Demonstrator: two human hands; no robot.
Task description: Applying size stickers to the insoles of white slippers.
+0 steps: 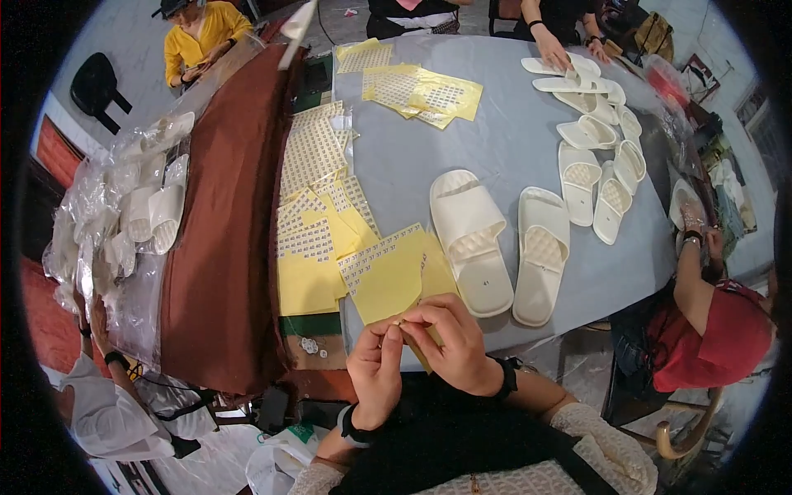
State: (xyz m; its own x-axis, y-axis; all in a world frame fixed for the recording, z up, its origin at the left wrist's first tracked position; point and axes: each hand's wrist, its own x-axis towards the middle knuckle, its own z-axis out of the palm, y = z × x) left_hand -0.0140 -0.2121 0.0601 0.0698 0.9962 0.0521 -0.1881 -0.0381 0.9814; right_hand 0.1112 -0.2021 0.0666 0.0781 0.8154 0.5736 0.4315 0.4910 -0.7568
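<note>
My left hand [378, 367] and my right hand [450, 342] meet at the table's near edge. Their fingertips are pinched together around something too small to make out. Just beyond them lies a yellow sticker sheet [384, 285] with rows of small printed labels along its top, most of its lower part bare. A second yellow sheet [437, 272] is partly under my right hand. To the right of the sheets stand two cream slippers, the left one [470, 239] with a small dark mark on its insole, the right one [542, 256] beside it.
More sticker sheets [313, 157] cover the table's left side and far end [441, 95]. Several cream slippers [610, 198] line the right edge. On a brown cloth-covered table [219, 223] at left lie bagged slippers [153, 206]. Co-workers sit around, one in red [709, 338] at right.
</note>
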